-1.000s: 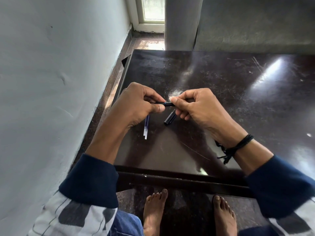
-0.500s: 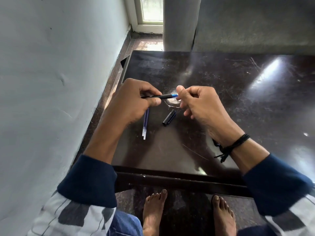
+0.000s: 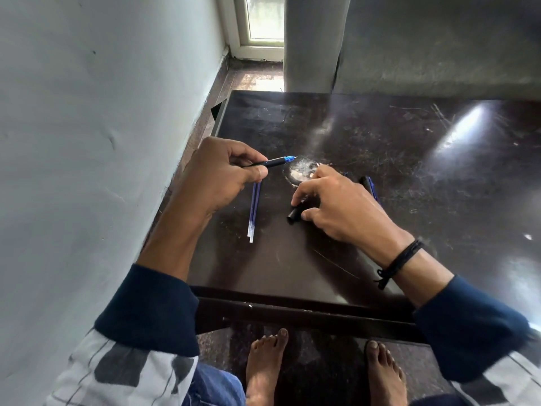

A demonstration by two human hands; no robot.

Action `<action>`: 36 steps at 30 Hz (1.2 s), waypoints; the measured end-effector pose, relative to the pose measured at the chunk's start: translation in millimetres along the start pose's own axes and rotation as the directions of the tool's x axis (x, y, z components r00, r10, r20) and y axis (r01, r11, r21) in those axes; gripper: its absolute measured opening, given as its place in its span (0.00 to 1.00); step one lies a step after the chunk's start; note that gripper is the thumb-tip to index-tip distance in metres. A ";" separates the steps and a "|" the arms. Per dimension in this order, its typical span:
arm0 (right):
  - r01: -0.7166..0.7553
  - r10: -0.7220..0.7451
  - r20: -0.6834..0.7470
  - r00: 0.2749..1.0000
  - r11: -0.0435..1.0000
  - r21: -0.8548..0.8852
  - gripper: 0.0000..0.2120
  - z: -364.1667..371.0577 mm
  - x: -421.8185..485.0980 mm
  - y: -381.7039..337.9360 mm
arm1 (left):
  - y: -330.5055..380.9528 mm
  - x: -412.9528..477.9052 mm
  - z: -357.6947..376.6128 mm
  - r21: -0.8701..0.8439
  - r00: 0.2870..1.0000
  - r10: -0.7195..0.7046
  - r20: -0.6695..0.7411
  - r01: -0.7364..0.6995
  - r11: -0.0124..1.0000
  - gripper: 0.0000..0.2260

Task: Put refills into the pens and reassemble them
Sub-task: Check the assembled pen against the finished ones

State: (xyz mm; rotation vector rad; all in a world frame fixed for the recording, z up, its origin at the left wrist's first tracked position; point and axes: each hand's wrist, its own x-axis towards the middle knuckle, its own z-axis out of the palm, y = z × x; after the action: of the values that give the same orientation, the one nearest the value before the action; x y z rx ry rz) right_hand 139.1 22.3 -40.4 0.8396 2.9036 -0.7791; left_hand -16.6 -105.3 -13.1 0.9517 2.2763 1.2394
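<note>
My left hand [image 3: 218, 175] grips a black pen [image 3: 272, 163] with a blue tip that points right, held above the dark table [image 3: 336, 259]. My right hand [image 3: 336, 203] is down on the table and pinches a black pen cap [image 3: 295, 214] between thumb and fingers. Two thin blue refills [image 3: 253, 215] lie side by side on the table below my left hand. Behind my right hand lie more pen parts [image 3: 369, 186], black and blue, mostly hidden by the hand.
A pale wall runs close along the table's left edge. A whitish scuff mark [image 3: 300, 171] sits between my hands. Bare feet [image 3: 265, 367] stand on the floor under the table's front edge. A pillar and a window are beyond the table.
My right hand let go of the pen's tip, dropped to the table and took hold of the black cap. My left hand kept the pen and raised it a little.
</note>
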 end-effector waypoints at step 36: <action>0.001 0.082 -0.222 0.972 0.937 0.349 0.08 -19.8 3.5 10.9 | 6.6 -5.2 5.3 0.104 0.986 -0.023 0.167 0.006 0.995 0.06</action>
State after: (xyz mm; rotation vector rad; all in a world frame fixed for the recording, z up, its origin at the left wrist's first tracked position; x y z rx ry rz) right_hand 143.9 41.4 -28.6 1.0834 2.9779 -1.3006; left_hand -7.2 -103.4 -10.4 1.0327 2.2273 1.0027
